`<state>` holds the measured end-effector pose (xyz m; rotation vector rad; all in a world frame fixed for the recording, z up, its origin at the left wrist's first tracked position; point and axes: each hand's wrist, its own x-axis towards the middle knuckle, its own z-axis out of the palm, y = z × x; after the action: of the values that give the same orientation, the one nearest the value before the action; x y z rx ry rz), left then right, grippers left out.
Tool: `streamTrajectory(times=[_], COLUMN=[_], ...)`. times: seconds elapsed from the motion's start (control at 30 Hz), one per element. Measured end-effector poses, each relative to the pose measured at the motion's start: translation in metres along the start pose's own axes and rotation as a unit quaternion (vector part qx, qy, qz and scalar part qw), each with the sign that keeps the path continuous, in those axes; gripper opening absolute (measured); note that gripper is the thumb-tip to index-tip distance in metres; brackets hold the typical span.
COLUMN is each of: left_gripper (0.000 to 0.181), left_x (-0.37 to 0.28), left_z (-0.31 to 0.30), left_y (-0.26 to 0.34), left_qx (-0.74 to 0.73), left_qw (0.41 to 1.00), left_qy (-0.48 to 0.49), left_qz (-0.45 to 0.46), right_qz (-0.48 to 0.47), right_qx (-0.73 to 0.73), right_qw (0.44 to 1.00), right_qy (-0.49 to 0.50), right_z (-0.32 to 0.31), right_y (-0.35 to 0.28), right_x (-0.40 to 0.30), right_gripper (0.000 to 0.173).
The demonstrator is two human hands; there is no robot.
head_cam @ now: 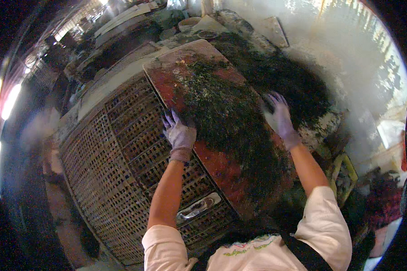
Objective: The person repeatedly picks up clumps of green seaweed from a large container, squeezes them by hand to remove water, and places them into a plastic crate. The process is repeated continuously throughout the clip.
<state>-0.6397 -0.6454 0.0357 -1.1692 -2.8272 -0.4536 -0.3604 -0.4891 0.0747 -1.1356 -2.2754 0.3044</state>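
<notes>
A reddish flat board (220, 166) lies tilted across my view, its surface heaped with dark green to black loose, crumbly material (220, 101). At the board's left edge is my left hand (181, 133), in a pale work glove, with its fingers spread over the slatted grid beside it. My right hand (280, 120), gloved the same way, is at the right edge with its fingers slightly apart. Neither hand visibly holds anything, though the fingertips are blurred and contact with the board is unclear.
A dark slatted grid (112, 162) spans the left side, with a shiny oblong metal piece (199, 206) on it. Past the board lies more dark loose material (295, 78). A round container (189, 23) stands at the far side. Yellowish bent tubing (351, 172) is at right.
</notes>
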Motion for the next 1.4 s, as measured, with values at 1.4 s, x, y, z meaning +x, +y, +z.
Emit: streamTrajectory(times=[1.4], left_gripper=[0.049], left_x=[0.000], left_z=[0.074], left_y=[0.232], left_qx=[-0.072], left_qw=[0.996], left_qy=[0.049], left_qz=[0.004], right_qz=[0.634], right_qx=[-0.317], right_qw=[0.705], right_qy=[-0.015], right_z=[-0.145], right_y=[0.740], right_x=[-0.337], right_gripper=[0.040])
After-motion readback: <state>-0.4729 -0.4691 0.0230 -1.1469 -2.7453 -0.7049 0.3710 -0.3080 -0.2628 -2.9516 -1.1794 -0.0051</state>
